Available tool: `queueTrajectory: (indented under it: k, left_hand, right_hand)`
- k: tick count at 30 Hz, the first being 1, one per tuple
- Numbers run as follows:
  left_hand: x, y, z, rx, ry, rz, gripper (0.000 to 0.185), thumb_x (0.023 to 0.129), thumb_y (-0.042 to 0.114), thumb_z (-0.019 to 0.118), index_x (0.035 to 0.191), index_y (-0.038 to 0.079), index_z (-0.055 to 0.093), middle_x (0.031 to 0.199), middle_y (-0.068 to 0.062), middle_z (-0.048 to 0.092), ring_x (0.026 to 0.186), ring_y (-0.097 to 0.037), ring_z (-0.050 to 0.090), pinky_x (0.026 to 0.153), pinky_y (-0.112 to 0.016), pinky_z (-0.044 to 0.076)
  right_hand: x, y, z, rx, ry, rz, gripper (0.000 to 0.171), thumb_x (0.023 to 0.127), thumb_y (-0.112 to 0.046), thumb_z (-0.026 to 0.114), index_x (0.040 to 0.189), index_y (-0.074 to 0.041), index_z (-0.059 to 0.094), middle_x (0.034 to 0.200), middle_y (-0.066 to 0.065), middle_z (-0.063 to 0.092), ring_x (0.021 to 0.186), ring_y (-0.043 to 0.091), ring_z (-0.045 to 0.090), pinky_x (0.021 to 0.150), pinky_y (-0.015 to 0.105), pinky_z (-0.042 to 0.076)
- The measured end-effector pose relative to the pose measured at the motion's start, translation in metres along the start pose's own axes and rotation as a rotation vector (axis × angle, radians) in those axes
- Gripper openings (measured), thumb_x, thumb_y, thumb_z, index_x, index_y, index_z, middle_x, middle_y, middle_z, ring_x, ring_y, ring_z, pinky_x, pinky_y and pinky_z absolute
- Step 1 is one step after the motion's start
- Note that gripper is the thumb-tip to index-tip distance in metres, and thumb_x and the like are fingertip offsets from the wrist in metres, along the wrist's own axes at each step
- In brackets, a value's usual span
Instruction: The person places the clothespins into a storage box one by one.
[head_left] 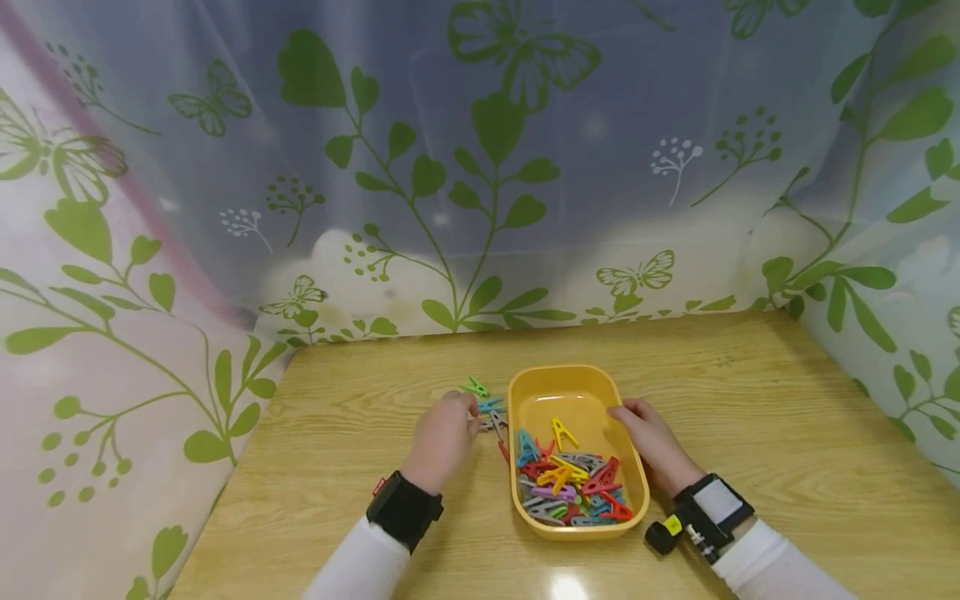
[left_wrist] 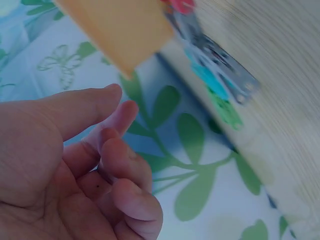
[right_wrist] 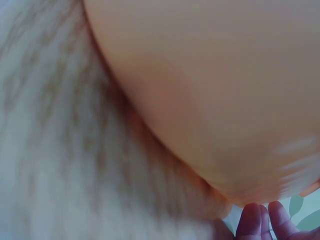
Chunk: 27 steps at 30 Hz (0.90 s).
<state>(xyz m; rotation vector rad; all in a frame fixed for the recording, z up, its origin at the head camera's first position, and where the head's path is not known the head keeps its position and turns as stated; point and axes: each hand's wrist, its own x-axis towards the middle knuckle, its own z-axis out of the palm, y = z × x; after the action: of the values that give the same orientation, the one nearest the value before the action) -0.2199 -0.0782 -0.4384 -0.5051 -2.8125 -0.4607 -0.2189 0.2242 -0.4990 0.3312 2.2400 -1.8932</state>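
Beside the yellow tray (head_left: 592, 379), left hand (head_left: 444, 437) hovers over loose clothespins (head_left: 487, 406) lying on the table just left of it; fingers (left_wrist: 125, 165) loosely curled, holding nothing. Right hand (head_left: 651, 442) rests against the tray's right rim, fingertips (right_wrist: 255, 222) on its wall; grip unclear. More pegs (head_left: 570, 483) heaped in the tray's near end. Pale wood-grain tabletop (head_left: 750, 433) beneath. Leaf-and-butterfly curtain (head_left: 480, 167) encloses the far side and both flanks.

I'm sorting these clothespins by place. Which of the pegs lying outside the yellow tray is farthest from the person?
The green clothespin, on the table beyond the left hand; the teal and grey ones lie nearer.
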Motion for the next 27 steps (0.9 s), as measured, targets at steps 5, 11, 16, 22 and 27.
queueTrajectory:
  k: [5, 11, 16, 22, 27]
  left_hand:
    - [0.008, -0.011, 0.004, 0.032, -0.084, -0.039, 0.013, 0.09, 0.013, 0.079, 0.086, 0.008, 0.068, 0.085, -0.006, 0.064, 0.066, -0.015, 0.058, 0.058, -0.029, 0.047]
    - [0.01, -0.02, 0.01, 0.041, -0.148, -0.058, 0.015, 0.089, 0.012, 0.08, 0.083, 0.006, 0.069, 0.081, -0.005, 0.063, 0.071, -0.018, 0.061, 0.061, -0.032, 0.051]
    - [0.011, -0.024, 0.013, 0.087, -0.173, -0.053, 0.013, 0.088, 0.011, 0.081, 0.083, 0.005, 0.07, 0.082, -0.006, 0.066, 0.074, -0.021, 0.065, 0.064, -0.035, 0.054]
    - [0.013, -0.032, 0.021, 0.094, -0.216, -0.068, 0.01, 0.087, 0.008, 0.081, 0.083, 0.005, 0.072, 0.083, -0.007, 0.069, 0.077, -0.022, 0.067, 0.067, -0.036, 0.055]
    - [0.013, -0.041, 0.031, 0.078, -0.185, -0.04, 0.014, 0.084, 0.007, 0.081, 0.077, 0.006, 0.069, 0.077, -0.006, 0.066, 0.07, -0.021, 0.064, 0.061, -0.035, 0.052]
  right_hand:
    - [0.0, 0.0, -0.001, -0.005, -0.001, 0.003, 0.057, 0.108, -0.038, 0.047, 0.146, 0.003, 0.036, 0.137, 0.024, 0.05, 0.111, 0.024, 0.058, 0.086, 0.025, 0.055]
    - [0.0, 0.0, -0.001, -0.016, -0.001, 0.016, 0.058, 0.108, -0.039, 0.047, 0.147, 0.003, 0.036, 0.138, 0.024, 0.05, 0.111, 0.024, 0.059, 0.087, 0.026, 0.055]
    - [0.001, 0.0, -0.002, -0.025, 0.001, 0.018, 0.06, 0.108, -0.041, 0.047, 0.147, 0.003, 0.036, 0.138, 0.024, 0.05, 0.111, 0.025, 0.058, 0.088, 0.025, 0.054]
    - [0.001, 0.0, -0.002, -0.022, 0.003, 0.02, 0.06, 0.107, -0.04, 0.047, 0.147, 0.004, 0.036, 0.138, 0.024, 0.051, 0.111, 0.024, 0.059, 0.088, 0.026, 0.054]
    - [0.001, 0.0, -0.002, -0.013, 0.002, 0.019, 0.06, 0.108, -0.039, 0.047, 0.147, 0.004, 0.036, 0.136, 0.024, 0.052, 0.109, 0.023, 0.06, 0.086, 0.026, 0.055]
